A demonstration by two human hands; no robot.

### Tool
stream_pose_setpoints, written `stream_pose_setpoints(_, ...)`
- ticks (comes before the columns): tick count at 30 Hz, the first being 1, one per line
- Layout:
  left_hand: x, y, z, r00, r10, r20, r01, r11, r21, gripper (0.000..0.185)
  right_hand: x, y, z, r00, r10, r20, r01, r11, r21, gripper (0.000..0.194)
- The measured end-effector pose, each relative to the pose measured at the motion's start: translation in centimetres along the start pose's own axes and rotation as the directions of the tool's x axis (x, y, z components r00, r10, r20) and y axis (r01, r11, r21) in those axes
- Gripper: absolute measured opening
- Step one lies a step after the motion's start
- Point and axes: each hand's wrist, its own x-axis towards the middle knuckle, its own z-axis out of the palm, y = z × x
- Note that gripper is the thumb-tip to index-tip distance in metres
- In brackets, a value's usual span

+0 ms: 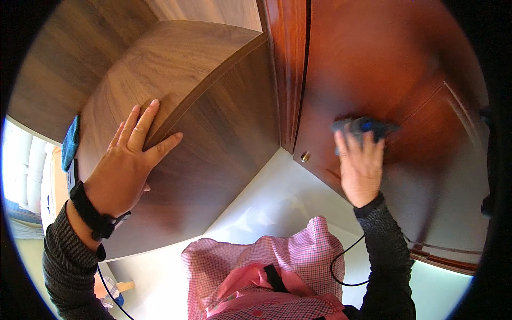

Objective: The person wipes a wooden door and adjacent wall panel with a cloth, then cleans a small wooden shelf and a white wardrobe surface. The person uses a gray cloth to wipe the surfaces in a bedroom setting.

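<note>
My left hand [124, 168] rests flat with its fingers apart over the edge of a brown wood-grain furniture top [188, 52]. Its thumb reaches over the rim toward the side panel [224, 120]. On the right, my right hand [362, 176] presses a dark grey-blue cloth [386, 128] against a glossy reddish-brown wooden door [360, 76]. Hand and cloth are blurred there. Below and left of the cloth, a small brass-coloured door fitting [305, 157] sits near the door's edge.
A folded teal cloth [71, 144] lies at the top's far left edge. The door frame [286, 80] meets the furniture's side. A black cable [340, 280] hangs beside my right sleeve. A pink checked apron [256, 256] covers my front above the pale floor [256, 216].
</note>
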Motion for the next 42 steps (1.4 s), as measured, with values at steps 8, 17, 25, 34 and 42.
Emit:
stream_pose_setpoints(8,0.4,0.2,0.0,1.000,-0.017,-0.003,0.016,1.000,-0.012,0.092,-6.9,-5.5,17.2,0.827,-0.387,0.407,0.498,0.840,-0.213,0.052)
stream_pose_setpoints(17,0.6,-0.1,0.5,1.000,-0.028,0.009,0.028,0.999,-0.024,0.090,2.1,-3.5,5.6,0.973,-0.229,-0.019,0.229,0.972,0.045,0.047)
stream_pose_setpoints(25,0.8,0.3,0.6,1.000,-0.027,-0.011,0.027,0.999,0.018,0.097,4.5,-6.5,8.6,0.962,-0.263,0.068,0.270,0.956,-0.120,0.052)
stream_pose_setpoints(34,-0.8,2.2,-0.4,0.995,-0.036,-0.094,0.040,0.998,0.043,0.098,0.0,-9.6,22.1,0.771,-0.414,0.484,0.584,0.763,-0.278,0.046)
stream_pose_setpoints(42,0.4,2.4,-0.5,0.996,-0.065,-0.066,0.068,0.997,0.044,0.100,-0.3,-12.2,29.4,0.650,-0.388,0.654,0.656,0.721,-0.225,0.045)
